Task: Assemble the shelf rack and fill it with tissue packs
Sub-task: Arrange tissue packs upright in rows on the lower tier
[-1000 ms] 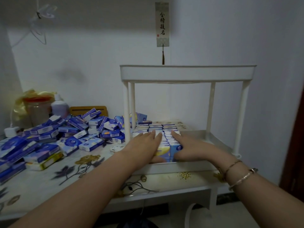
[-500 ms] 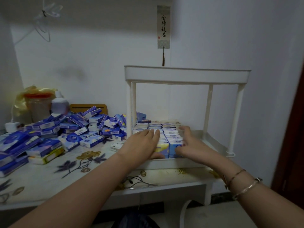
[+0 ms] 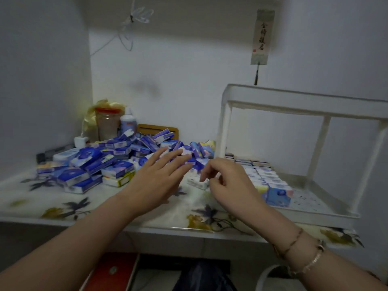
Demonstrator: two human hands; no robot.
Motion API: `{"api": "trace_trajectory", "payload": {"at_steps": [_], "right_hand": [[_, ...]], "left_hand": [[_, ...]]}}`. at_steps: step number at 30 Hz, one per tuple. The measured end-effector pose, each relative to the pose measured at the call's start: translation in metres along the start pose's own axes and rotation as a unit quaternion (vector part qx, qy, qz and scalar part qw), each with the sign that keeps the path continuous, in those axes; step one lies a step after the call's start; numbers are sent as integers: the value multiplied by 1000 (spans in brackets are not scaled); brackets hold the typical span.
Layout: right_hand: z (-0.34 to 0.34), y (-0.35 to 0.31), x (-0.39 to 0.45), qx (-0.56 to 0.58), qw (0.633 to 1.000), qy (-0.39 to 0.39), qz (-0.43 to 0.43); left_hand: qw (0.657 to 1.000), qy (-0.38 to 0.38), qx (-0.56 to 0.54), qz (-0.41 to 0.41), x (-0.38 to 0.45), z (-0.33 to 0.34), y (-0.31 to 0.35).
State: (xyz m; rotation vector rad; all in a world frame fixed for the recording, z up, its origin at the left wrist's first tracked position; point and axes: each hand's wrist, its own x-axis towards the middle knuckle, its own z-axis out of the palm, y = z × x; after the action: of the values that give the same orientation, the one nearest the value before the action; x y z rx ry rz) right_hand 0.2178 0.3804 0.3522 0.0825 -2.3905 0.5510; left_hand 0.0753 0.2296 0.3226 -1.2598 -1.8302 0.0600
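A white two-tier shelf rack (image 3: 304, 103) stands on the right of the table. Its lower tray (image 3: 319, 198) holds rows of blue and white tissue packs (image 3: 270, 181). A loose heap of tissue packs (image 3: 100, 162) covers the table's left and middle. My left hand (image 3: 159, 177) hovers flat with straight fingers over the heap's right edge, holding nothing. My right hand (image 3: 228, 181) hangs just left of the rack with fingers loosely curled above a white pack (image 3: 196, 182); it holds nothing.
A floral-covered table (image 3: 63, 204) carries everything. At the back left stand a jar with an orange lid (image 3: 107, 124), a white bottle (image 3: 128, 122), a wooden holder (image 3: 157, 129) and a white plug (image 3: 79, 141). A scroll (image 3: 261, 36) hangs on the wall.
Both hands left the packs on the lower tray and moved left to the loose heap. The view swung left, so the rack now sits at the right.
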Motion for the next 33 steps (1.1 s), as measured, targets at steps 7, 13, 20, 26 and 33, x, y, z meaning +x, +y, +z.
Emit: {"api": "trace_trajectory", "payload": {"at_steps": [7, 13, 20, 26, 33], "right_hand": [[95, -13, 50, 67, 996, -49, 25], [166, -5, 105, 97, 991, -36, 89], [212, 6, 152, 50, 988, -101, 107], [238, 22, 162, -46, 979, -162, 118], [223, 27, 158, 84, 985, -89, 126]], "left_hand": [[979, -41, -53, -192, -60, 21, -43], [948, -53, -69, -306, -64, 47, -73], [838, -85, -99, -530, -66, 83, -106], [827, -44, -131, -544, -65, 80, -107], [801, 127, -282, -513, -66, 73, -103]]}}
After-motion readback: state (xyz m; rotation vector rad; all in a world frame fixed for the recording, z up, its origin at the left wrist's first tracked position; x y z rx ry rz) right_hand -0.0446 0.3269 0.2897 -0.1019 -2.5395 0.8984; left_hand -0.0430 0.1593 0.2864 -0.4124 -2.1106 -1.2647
